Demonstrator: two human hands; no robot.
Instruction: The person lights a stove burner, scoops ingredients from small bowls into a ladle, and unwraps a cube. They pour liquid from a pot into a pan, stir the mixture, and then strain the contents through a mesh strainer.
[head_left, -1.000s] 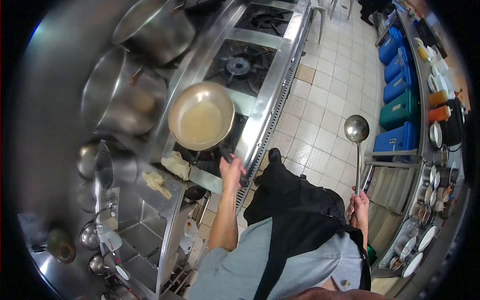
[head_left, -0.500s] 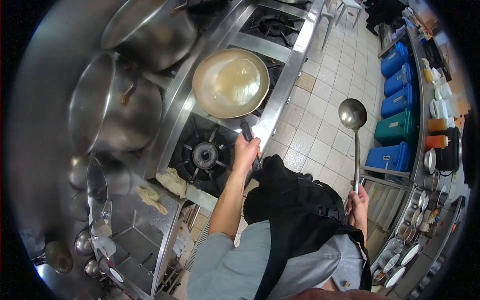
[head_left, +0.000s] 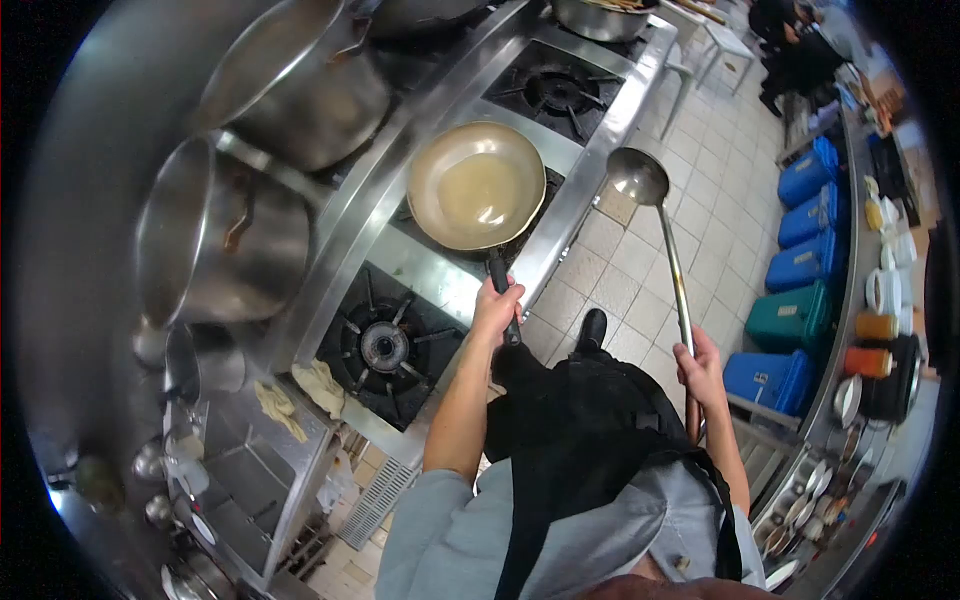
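Observation:
My left hand [head_left: 497, 308] is wrapped round the black handle of a frying pan [head_left: 428, 190]. A pool of yellowish, clear liquid [head_left: 485, 192] lies in the pan, which is over a burner of the steel stove [head_left: 416, 263]. In my right hand [head_left: 703, 366] is the long metal handle of a ladle [head_left: 638, 177]. The ladle's bowl is up and forward, over the tiled floor to the right of the stove, apart from the pan.
Large steel pots [head_left: 225, 240] stand left of the stove. Bare burners lie nearer [head_left: 385, 345] and farther off. Two cloths rest by the sink [head_left: 235, 470]. Blue bins [head_left: 800, 260] and a shelf of dishes line the right side. Another person [head_left: 800, 55] is at the far end.
My right hand has moved forward and the ladle's bowl has swung left, toward the stove. The liquid in the pan has shifted. The view has turned, bringing a far pot and a person into sight.

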